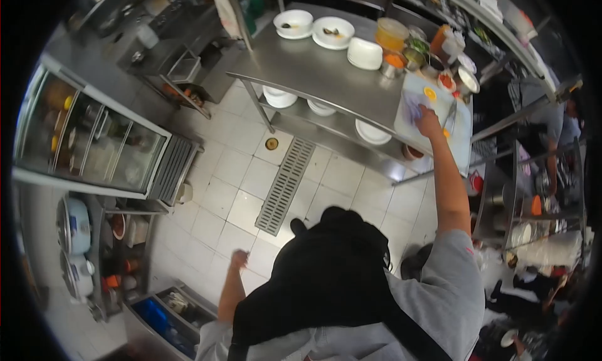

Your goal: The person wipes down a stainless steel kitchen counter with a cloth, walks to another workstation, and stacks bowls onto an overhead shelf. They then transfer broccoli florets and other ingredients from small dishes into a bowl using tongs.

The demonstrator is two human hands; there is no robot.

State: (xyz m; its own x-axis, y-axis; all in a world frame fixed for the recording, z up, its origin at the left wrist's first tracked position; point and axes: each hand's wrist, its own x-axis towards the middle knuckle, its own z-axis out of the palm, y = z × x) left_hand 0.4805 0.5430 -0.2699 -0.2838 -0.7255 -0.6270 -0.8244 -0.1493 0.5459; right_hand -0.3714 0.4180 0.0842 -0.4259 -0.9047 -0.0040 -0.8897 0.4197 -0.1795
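Observation:
My right hand (428,121) reaches out over the steel table and is closed on a pale purple cloth (412,105), which lies bunched on a white cutting board (407,130). Beyond the cloth is a cut orange half (429,93), and a smaller orange piece (446,133) sits just right of the hand. A knife (451,116) appears to lie farther right on the board. Low at my side, my left hand (239,259) hangs over the tiled floor, touching nothing; its fingers are small and blurred.
Two white bowls (333,32), stacked white dishes (365,52) and several ingredient containers (394,63) line the steel table (295,63). More plates (373,132) sit on its lower shelf. A glass-door fridge (94,135) stands left. A drain grate (285,185) crosses the floor. Other people are at right.

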